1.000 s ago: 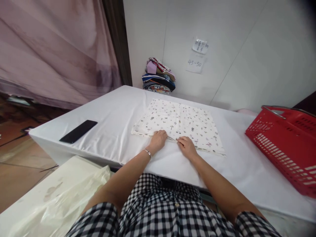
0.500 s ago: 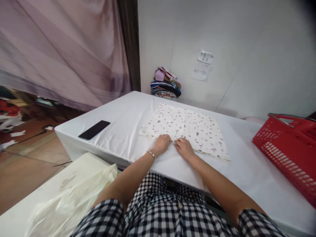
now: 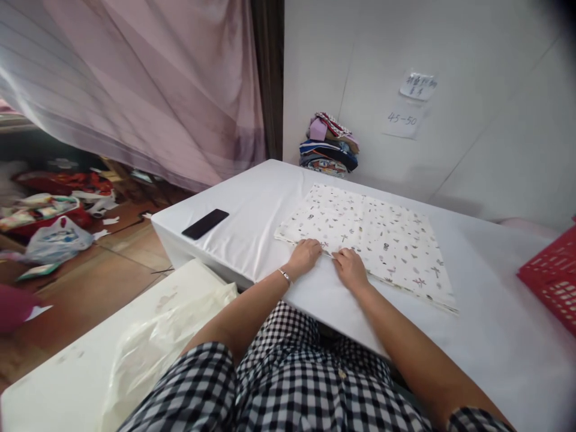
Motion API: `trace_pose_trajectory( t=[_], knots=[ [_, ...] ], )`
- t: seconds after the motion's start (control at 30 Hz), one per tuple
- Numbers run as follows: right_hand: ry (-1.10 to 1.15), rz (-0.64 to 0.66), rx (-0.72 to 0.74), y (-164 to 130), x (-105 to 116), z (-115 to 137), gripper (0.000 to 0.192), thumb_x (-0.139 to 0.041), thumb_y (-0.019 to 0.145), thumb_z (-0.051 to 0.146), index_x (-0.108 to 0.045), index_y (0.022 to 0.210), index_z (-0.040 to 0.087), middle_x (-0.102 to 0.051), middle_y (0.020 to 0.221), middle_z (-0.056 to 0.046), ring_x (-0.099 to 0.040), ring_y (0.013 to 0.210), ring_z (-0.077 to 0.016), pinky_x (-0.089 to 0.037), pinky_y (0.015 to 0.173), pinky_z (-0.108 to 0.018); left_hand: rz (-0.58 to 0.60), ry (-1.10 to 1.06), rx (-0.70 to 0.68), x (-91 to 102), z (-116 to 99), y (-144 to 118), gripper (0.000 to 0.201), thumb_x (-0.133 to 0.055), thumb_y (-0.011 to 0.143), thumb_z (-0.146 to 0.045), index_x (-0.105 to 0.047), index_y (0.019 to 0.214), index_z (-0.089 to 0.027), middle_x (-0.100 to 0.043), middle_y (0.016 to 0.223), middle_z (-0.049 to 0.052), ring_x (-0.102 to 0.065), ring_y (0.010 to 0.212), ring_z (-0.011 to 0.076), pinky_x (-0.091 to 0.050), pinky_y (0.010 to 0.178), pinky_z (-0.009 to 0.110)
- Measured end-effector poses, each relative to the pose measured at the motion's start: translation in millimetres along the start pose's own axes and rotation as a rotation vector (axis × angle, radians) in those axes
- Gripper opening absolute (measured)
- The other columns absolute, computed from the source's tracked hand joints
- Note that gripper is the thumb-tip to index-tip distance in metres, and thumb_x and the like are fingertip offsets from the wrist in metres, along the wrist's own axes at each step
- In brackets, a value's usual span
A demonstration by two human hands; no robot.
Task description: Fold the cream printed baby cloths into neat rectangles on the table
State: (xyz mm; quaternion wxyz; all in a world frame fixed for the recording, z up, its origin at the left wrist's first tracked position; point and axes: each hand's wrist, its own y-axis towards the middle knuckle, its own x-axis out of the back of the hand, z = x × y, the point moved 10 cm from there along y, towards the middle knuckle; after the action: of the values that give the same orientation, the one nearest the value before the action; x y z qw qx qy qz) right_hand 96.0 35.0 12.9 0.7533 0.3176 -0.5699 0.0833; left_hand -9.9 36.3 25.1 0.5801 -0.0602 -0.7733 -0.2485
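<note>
A folded white cloth (image 3: 373, 234) with small printed figures lies flat on the white-covered table (image 3: 252, 204). At its near edge, my left hand (image 3: 306, 256) has its fingers closed on the hem. A bracelet circles that wrist. Close beside it, my right hand (image 3: 350, 267) pinches the same edge between thumb and fingers. A short strip of the hem shows between the two hands. The fingertips are partly hidden, and the cloth's layers show along the near side.
A black phone (image 3: 206, 224) lies on the table's left. Folded clothes (image 3: 329, 147) are stacked by the wall, and a red basket (image 3: 551, 270) stands at right. A pale plastic bag (image 3: 157, 342) covers part of a lower white surface. Bags and cloth clutter the floor at left.
The view has swung left, so the table and cloth appear further right and more floor shows. Both hands stay at the cloth's near edge, slightly further apart.
</note>
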Motion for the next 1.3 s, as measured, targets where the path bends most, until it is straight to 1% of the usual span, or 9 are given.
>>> trace_pose_trajectory(
  t=[0.1,0.27,0.33,0.43,0.53,0.63,0.93,1.17,1.3],
  knots=[
    [0.027,-0.033,0.011,-1,1,-1,0.026,-0.046,0.092,0.023,-0.068,0.106,0.021,-0.058,0.091,-0.008,-0.047,0.085,-0.0214,-0.035,0.075,-0.032,-0.019,-0.012,0.051,10.4,18,-9,0.016,-0.048,0.089,-0.016,-0.064,0.089,-0.018,-0.063,0.102,0.008,-0.055,0.1,0.0204,-0.041,0.089,0.037],
    [0.051,-0.038,0.025,-1,0,0,0.026,-0.048,0.091,0.024,-0.069,0.106,0.023,-0.057,0.09,-0.007,-0.047,0.085,-0.021,-0.035,0.076,-0.033,-0.114,-0.025,0.24,37.2,65,-36,0.019,-0.047,0.088,-0.015,-0.065,0.088,-0.018,-0.062,0.108,0.008,-0.054,0.102,0.0216,-0.042,0.09,0.037],
    [0.066,-0.036,0.019,-1,0,-1,0.025,-0.048,0.091,0.024,-0.069,0.105,0.023,-0.057,0.089,-0.007,-0.047,0.085,-0.0209,-0.035,0.076,-0.032,-0.152,-0.021,0.27,44.3,71,-42,0.019,-0.047,0.089,-0.016,-0.066,0.09,-0.018,-0.062,0.107,0.008,-0.054,0.1,0.0214,-0.042,0.088,0.036],
    [0.083,-0.036,0.012,0,1,-1,0.025,-0.049,0.091,0.024,-0.07,0.105,0.022,-0.057,0.089,-0.007,-0.047,0.086,-0.0209,-0.035,0.076,-0.032,-0.14,-0.028,0.212,41.4,58,-39,0.019,-0.047,0.089,-0.017,-0.066,0.089,-0.019,-0.064,0.1,0.007,-0.055,0.095,0.0199,-0.042,0.087,0.035],
    [0.094,-0.038,0.002,0,3,-2,0.025,-0.049,0.091,0.024,-0.07,0.104,0.023,-0.057,0.089,-0.007,-0.047,0.086,-0.0208,-0.035,0.076,-0.032,-0.089,-0.037,0.137,28.9,38,-27,0.02,-0.048,0.09,-0.019,-0.068,0.089,-0.02,-0.065,0.097,0.006,-0.056,0.094,0.0199,-0.042,0.085,0.036],
    [0.095,-0.035,-0.009,0,3,-3,0.025,-0.049,0.091,0.024,-0.07,0.105,0.024,-0.057,0.09,-0.007,-0.047,0.086,-0.0211,-0.036,0.076,-0.033,-0.062,-0.019,0.097,18.7,28,-14,0.021,-0.047,0.09,-0.02,-0.068,0.091,-0.021,-0.065,0.098,0.006,-0.056,0.095,0.0209,-0.041,0.085,0.037],
    [0.106,-0.03,-0.014,-1,2,-4,0.026,-0.048,0.091,0.025,-0.069,0.106,0.024,-0.057,0.092,-0.008,-0.048,0.088,-0.0218,-0.036,0.077,-0.034,-0.079,0.001,0.108,18.3,27,-10,0.019,-0.045,0.09,-0.017,-0.064,0.086,-0.017,-0.061,0.093,0.007,-0.055,0.088,0.0187,-0.042,0.078,0.033],
    [0.097,-0.033,-0.016,-1,3,-4,0.026,-0.048,0.091,0.024,-0.069,0.106,0.023,-0.058,0.091,-0.008,-0.048,0.088,-0.0219,-0.036,0.078,-0.034,-0.104,0.002,0.044,15.3,21,-8,0.02,-0.045,0.092,-0.021,-0.065,0.087,-0.019,-0.061,0.1,0.007,-0.053,0.094,0.0198,-0.041,0.081,0.034],
    [0.095,-0.036,-0.018,-1,4,-4,0.027,-0.047,0.091,0.024,-0.069,0.106,0.022,-0.058,0.092,-0.008,-0.049,0.088,-0.0219,-0.037,0.078,-0.034,-0.094,0.032,0.065,14.8,20,-7,0.021,-0.044,0.092,-0.021,-0.064,0.086,-0.018,-0.059,0.096,0.008,-0.052,0.092,0.0202,-0.041,0.079,0.034]
  ],
)
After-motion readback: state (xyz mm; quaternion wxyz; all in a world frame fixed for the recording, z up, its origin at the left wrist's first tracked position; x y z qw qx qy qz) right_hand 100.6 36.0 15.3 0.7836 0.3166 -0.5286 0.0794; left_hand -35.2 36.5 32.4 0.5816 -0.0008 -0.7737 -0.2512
